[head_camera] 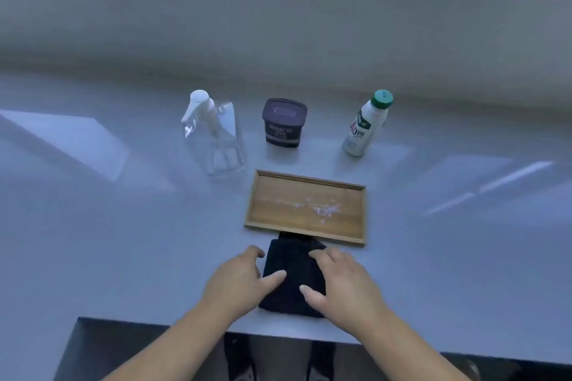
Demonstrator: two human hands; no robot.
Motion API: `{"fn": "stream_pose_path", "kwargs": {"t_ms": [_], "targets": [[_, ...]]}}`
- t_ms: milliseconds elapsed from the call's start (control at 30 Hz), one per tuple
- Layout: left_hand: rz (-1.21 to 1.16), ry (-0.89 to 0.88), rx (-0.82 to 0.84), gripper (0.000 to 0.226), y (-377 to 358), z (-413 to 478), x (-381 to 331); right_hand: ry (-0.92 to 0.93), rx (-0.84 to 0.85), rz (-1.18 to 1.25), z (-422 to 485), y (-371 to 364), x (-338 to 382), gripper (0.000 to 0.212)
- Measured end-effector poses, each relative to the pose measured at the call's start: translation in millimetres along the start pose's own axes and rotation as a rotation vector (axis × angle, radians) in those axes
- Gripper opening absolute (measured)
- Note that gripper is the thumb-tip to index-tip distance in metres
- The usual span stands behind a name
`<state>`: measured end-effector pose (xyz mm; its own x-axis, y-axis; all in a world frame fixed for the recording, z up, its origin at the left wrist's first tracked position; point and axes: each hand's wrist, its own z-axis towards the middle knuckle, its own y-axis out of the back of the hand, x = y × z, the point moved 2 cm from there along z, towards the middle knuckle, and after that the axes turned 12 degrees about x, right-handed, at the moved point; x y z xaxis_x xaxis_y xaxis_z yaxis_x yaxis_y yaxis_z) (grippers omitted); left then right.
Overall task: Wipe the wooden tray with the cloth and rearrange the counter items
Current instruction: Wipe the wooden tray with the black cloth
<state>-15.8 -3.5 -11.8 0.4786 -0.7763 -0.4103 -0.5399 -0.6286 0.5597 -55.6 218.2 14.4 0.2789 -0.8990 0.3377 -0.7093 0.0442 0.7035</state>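
Note:
A wooden tray (305,192) lies flat in the middle of the grey counter, with white smears on its right half. A folded dark cloth (292,260) lies just in front of it, its far end tucked at the tray's near rim. My left hand (241,278) rests on the cloth's left edge, fingers spread. On the cloth's right side lies my right hand (343,281), fingers also apart. Neither hand has closed around the cloth.
Behind the tray stand a clear pump bottle (213,133) at the left, a dark lidded tub (283,122) in the middle and a white bottle with a green cap (366,124) at the right. The counter's front edge (185,326) runs just below my wrists.

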Motion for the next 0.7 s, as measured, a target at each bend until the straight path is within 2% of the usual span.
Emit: {"fn": "stream_pose_path", "kwargs": {"t_ms": [200,333,433,533,567,633,700], "targets": [[-0.131,0.069,0.022,0.026,-21.2,15.2,-3.9,0.039,-0.049,-0.188,4.9,-35.6,5.5,0.084],[-0.361,0.004,0.058,0.03,-23.4,20.9,-9.9,0.094,-0.069,-0.153,1.8,-47.7,12.0,0.099],[-0.571,-0.069,0.075,0.032,-16.2,16.1,-20.0,0.109,-0.113,-0.069,1.3,-43.0,16.5,0.084],[-0.647,-0.144,0.048,0.034,-2.7,13.5,-26.9,0.065,-0.125,0.16,1.7,-23.1,18.1,0.065],[-0.593,-0.173,-0.014,0.033,2.7,13.5,-25.7,0.039,-0.127,0.273,0.5,-15.1,17.4,0.059],[-0.264,-0.233,-0.254,0.034,12.4,14.3,-15.8,0.004,-0.169,0.53,-3.1,3.8,14.6,0.048],[0.049,-0.28,-0.416,0.059,14.4,18.7,-1.4,-0.027,-0.264,0.726,-8.8,23.7,10.4,0.043]]}}
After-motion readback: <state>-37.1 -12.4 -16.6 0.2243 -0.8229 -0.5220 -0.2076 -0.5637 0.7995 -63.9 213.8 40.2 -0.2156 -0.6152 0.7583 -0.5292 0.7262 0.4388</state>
